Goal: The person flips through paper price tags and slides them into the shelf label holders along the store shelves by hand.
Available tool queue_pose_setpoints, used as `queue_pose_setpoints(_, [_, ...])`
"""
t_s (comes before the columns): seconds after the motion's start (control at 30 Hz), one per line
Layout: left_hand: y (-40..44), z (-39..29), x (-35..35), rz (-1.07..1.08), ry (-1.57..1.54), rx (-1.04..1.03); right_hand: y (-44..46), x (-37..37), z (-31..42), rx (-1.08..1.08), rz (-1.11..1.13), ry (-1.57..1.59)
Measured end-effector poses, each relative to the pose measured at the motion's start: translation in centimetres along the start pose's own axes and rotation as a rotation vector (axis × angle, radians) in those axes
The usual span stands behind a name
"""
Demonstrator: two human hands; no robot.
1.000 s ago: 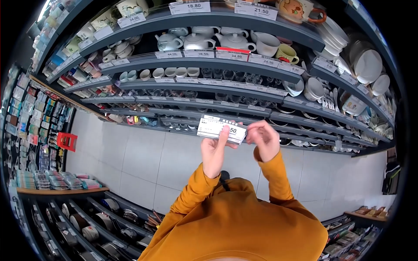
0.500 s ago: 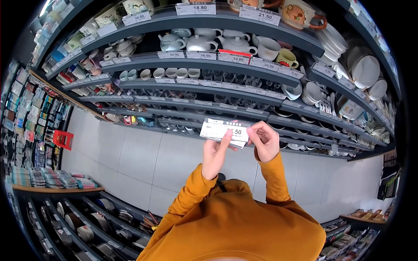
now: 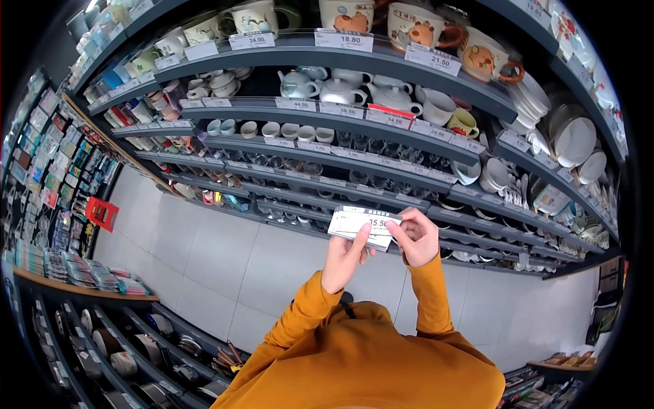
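A small stack of white price tags [image 3: 349,222] is held in front of my chest, the top one printed with a price that reads about 35.50. My left hand [image 3: 346,259] grips the stack from below, its thumb lying on the front. At the right edge, my right hand [image 3: 417,235] pinches the tags between thumb and fingers. Both hands are closed. The tags behind the top one are mostly covered, with edges showing below it. Beyond the hands rise dark shelves [image 3: 436,180] of crockery.
Mugs with cartoon animals [image 3: 347,15] fill the upper shelf, above teapots [image 3: 340,91] and small bowls [image 3: 289,131]. Plates [image 3: 575,136] stand at the right. A red stool-like item [image 3: 102,214] is on the left by hanging goods. Pans [image 3: 125,363] occupy shelves at lower left.
The view has tilted upward, so more of the upper mugs shows. Both hands and the tags sit slightly lower and further right in view. The grip is much the same.
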State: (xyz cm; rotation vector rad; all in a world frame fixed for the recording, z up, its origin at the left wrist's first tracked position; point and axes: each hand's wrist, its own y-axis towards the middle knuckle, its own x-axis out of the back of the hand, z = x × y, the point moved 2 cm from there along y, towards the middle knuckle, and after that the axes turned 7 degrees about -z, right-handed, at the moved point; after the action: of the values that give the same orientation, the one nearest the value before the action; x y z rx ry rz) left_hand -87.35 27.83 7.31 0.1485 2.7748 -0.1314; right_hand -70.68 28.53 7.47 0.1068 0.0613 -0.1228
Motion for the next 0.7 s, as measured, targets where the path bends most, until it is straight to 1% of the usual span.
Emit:
queue_pose_setpoints(0.03, [-0.1,-0.2,0.3,0.049,0.006,-0.028,0.4,-0.2,-0.1,0.062,-0.002,-0.029])
queue_pose_setpoints(0.1, [-0.3,-0.2,1.3,0.073,-0.008,-0.023,1.0,-0.7,-0.1,0.181,-0.007,-0.086])
queue_pose_setpoints(0.17, [-0.5,0.2,2.9,0.103,0.018,-0.018,1.6,-1.5,0.5,0.103,0.015,-0.050])
queue_pose_setpoints(0.27, [-1.1,0.0,5.4,0.047,-0.058,-0.006,3.9,-3.6,1.6,0.042,0.101,0.048])
queue_pose_setpoints(0.33, [-1.7,-0.1,7.1,0.011,-0.047,0.013,6.5,-6.1,2.0,0.105,0.143,0.042])
queue_pose_setpoints(0.4, [-2.1,-0.4,8.4,-0.025,-0.059,0.009,9.8,-9.5,2.7,0.218,0.186,0.016])
queue_pose_setpoints(0.47, [-2.6,-0.9,9.5,-0.030,-0.080,0.013,12.8,-12.8,4.7,0.194,0.215,-0.236])
queue_pose_setpoints(0.53, [-3.0,-1.4,10.7,-0.015,-0.104,0.011,16.7,-16.6,4.5,0.344,0.155,-0.347])
queue_pose_setpoints(0.6, [-3.2,-1.8,12.1,0.005,-0.117,0.008,20.6,-20.1,3.6,0.438,0.072,-0.351])
queue_pose_setpoints(0.67, [-3.4,-2.3,13.5,0.030,-0.114,0.011,23.2,-23.1,3.1,0.500,-0.049,-0.456])
queue_pose_setpoints(0.7, [-3.6,-2.7,14.4,0.050,-0.113,0.025,24.4,-24.3,2.3,0.611,-0.137,-0.527])
